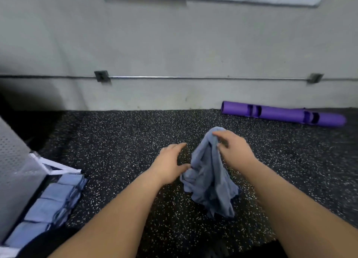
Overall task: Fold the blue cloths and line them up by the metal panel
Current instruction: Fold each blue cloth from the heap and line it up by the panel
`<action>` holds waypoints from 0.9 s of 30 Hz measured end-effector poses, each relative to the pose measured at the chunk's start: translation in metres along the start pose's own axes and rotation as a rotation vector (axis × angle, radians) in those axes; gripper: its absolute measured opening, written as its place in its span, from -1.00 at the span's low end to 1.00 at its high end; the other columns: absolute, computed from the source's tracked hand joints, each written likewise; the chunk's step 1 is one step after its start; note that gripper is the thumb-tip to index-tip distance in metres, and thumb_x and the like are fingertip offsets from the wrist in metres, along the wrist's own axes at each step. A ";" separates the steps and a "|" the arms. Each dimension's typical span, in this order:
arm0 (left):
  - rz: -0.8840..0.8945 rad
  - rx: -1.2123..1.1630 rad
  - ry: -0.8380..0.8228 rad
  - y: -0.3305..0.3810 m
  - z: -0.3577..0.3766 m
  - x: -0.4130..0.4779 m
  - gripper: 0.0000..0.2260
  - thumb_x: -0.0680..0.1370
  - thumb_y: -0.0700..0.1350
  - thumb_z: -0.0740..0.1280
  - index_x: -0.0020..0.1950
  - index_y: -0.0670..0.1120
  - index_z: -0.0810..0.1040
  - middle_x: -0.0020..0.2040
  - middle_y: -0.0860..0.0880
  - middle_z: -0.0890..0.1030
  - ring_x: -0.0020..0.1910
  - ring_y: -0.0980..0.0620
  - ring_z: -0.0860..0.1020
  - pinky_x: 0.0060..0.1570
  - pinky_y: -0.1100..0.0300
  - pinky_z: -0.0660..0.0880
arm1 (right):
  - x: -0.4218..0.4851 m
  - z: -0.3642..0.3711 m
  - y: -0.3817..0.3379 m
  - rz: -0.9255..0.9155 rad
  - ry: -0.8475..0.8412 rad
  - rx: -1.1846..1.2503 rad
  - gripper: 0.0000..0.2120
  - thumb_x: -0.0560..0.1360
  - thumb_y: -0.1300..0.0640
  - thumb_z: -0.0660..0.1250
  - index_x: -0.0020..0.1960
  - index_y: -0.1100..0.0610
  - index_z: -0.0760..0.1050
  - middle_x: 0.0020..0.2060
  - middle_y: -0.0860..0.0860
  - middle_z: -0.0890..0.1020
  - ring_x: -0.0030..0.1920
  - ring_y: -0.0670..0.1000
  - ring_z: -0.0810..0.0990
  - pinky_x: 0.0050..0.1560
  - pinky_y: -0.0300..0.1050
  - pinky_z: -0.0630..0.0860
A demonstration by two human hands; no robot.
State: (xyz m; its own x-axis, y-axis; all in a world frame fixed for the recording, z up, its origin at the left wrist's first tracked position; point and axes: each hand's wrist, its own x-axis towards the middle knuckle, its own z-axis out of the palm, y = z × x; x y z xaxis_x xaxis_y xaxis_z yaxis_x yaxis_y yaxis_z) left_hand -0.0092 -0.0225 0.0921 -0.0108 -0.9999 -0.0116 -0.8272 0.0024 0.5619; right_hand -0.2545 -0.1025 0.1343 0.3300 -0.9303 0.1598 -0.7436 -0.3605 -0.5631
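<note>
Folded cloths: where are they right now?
Head view, lower left: the folded cloths lie in a row on the speckled floor along the foot of the metal panel, well left of the left hand.

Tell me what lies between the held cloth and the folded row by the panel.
Nothing visible does. The right hand holds the cloth up; only bare floor and the person's own left hand lie between it and the folded row beside the panel.

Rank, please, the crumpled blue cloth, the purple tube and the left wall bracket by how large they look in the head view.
1. crumpled blue cloth, biggest in area, but nearest the camera, so unsure against the tube.
2. purple tube, longer yet thinner.
3. left wall bracket, clearly smallest.
</note>
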 end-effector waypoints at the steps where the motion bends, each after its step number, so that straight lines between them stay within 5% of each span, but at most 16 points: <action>1: 0.009 -0.017 0.034 0.004 -0.013 -0.008 -0.24 0.59 0.15 0.48 0.71 0.11 0.19 0.64 0.01 0.32 0.61 -0.10 0.27 0.60 -0.09 0.27 | -0.002 -0.010 -0.015 -0.021 0.022 0.026 -0.55 0.61 0.24 0.37 0.44 -0.06 0.58 0.37 -0.11 0.61 0.21 -0.03 0.63 0.33 -0.12 0.51; 6: 0.060 -0.087 0.186 0.022 -0.071 -0.041 -0.28 0.59 0.12 0.50 0.68 0.11 0.27 0.61 0.01 0.38 0.59 -0.05 0.33 0.59 -0.07 0.32 | -0.011 -0.049 -0.086 -0.144 0.095 0.171 -0.57 0.57 0.25 0.43 0.34 -0.13 0.65 0.16 -0.15 0.70 0.15 -0.12 0.67 0.35 -0.06 0.57; 11: 0.076 -0.145 0.354 0.036 -0.114 -0.067 -0.36 0.59 0.19 0.45 0.63 0.10 0.38 0.55 0.05 0.49 0.52 0.00 0.44 0.52 0.05 0.38 | -0.021 -0.079 -0.151 -0.208 0.121 0.393 -0.67 0.57 0.20 0.51 0.22 -0.16 0.70 0.09 -0.23 0.72 0.11 -0.27 0.68 0.26 -0.20 0.58; 16: 0.055 -0.320 0.471 0.031 -0.140 -0.079 -0.44 0.61 0.20 0.43 0.58 0.10 0.43 0.45 0.11 0.58 0.45 0.10 0.49 0.48 0.05 0.43 | -0.032 -0.077 -0.191 -0.233 0.081 0.658 -0.66 0.48 0.28 0.60 0.18 -0.02 0.73 0.03 -0.13 0.79 0.07 -0.09 0.76 0.09 -0.22 0.65; 23: 0.032 -0.614 0.256 -0.014 -0.123 -0.074 -0.62 0.59 -0.15 0.52 0.40 -0.08 0.61 -0.14 0.08 0.70 -0.14 0.14 0.61 0.12 0.14 0.59 | -0.029 -0.016 -0.187 -0.168 0.038 0.777 -0.70 0.48 0.38 0.57 0.11 0.06 0.73 -0.08 -0.02 0.80 -0.12 -0.10 0.73 -0.02 -0.26 0.65; 27: 0.035 -0.620 0.211 -0.028 -0.107 -0.066 -0.49 0.62 -0.14 0.49 0.55 0.06 0.48 -0.14 0.10 0.66 -0.18 0.16 0.56 -0.01 0.23 0.55 | -0.015 0.017 -0.157 -0.139 -0.021 0.769 -0.66 0.50 0.39 0.54 0.15 0.02 0.73 -0.04 -0.06 0.77 -0.01 -0.07 0.73 0.05 -0.29 0.62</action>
State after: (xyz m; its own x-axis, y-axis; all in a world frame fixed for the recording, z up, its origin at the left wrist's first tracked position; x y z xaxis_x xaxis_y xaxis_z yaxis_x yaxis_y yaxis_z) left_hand 0.0746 0.0418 0.1660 0.1312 -0.9811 0.1424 -0.3500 0.0886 0.9325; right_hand -0.1324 -0.0311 0.2066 0.4072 -0.8759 0.2589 -0.0857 -0.3188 -0.9439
